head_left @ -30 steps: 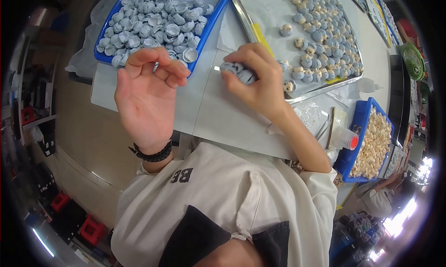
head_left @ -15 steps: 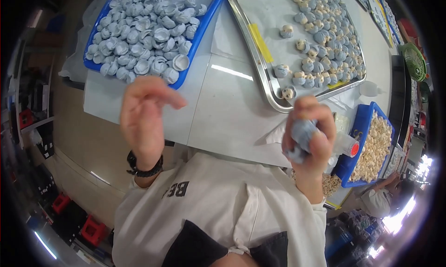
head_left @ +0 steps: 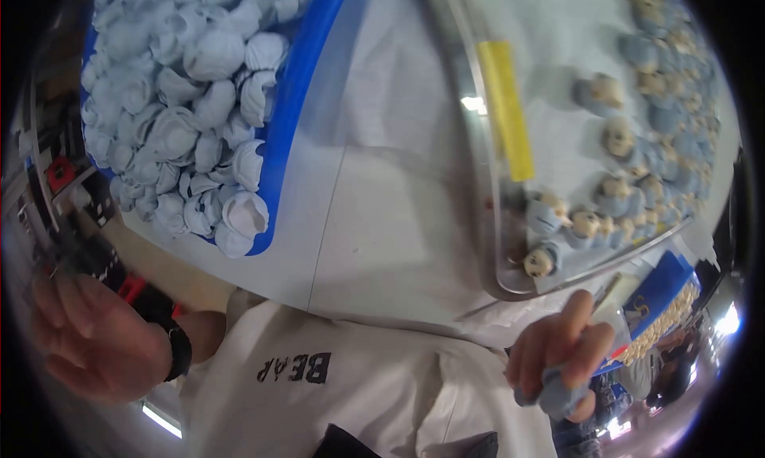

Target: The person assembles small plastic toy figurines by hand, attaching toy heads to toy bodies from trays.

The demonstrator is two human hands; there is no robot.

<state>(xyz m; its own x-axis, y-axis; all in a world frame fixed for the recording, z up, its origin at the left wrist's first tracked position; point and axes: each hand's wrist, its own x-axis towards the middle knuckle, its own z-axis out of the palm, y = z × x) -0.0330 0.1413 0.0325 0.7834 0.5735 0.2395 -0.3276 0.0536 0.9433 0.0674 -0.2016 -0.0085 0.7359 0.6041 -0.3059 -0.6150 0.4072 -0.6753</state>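
Note:
My left hand [head_left: 103,338] is at the lower left, palm showing and fingers loosely apart, with nothing in it. A dark band circles that wrist. At the lower right, my right hand [head_left: 562,346] has its fingers curled round a blue-grey piece [head_left: 562,394]; the fingers partly hide its shape. A blue tray [head_left: 288,139] at the upper left is heaped with pale blue hollow shells [head_left: 175,131]. On the right, a metal tray [head_left: 476,155] lined with white sheet bears many small cream-and-blue figures [head_left: 617,135]. One figure [head_left: 542,260] sits at its near corner.
Yellow tape [head_left: 508,111] is stuck along the metal tray's left side. A second blue tray [head_left: 661,291] with small cream pieces stands beyond my right hand. The white table [head_left: 382,259] lies between the large trays; its near edge runs along my shirt.
My left hand has moved out left and down, away from the shell tray. My right hand has dropped lower, still gripping the blue-grey piece. The view has shifted closer to the trays.

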